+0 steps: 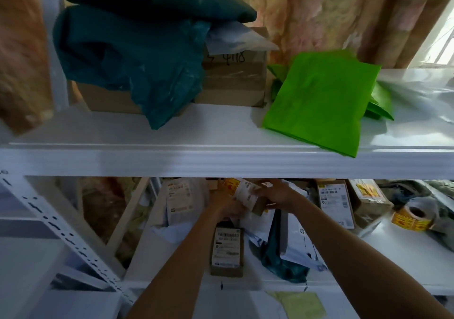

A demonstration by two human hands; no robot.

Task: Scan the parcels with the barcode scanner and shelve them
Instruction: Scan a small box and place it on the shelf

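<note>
Under the white shelf [221, 161], both hands tilt a labelled parcel [245, 193].

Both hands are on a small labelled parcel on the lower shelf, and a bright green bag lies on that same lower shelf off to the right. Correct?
Not quite. The head view shows the green bag on the upper shelf, not the lower one. The rest holds: left hand and right hand hold the small labelled parcel on the lower shelf.

A patterned curtain [344, 16] hangs behind the shelving, with a bright window [442, 48] at its right edge. A roll of yellow stickers [412, 216] lies on the lower right, and a pale yellow paper [302, 304] lies lower down.
</note>
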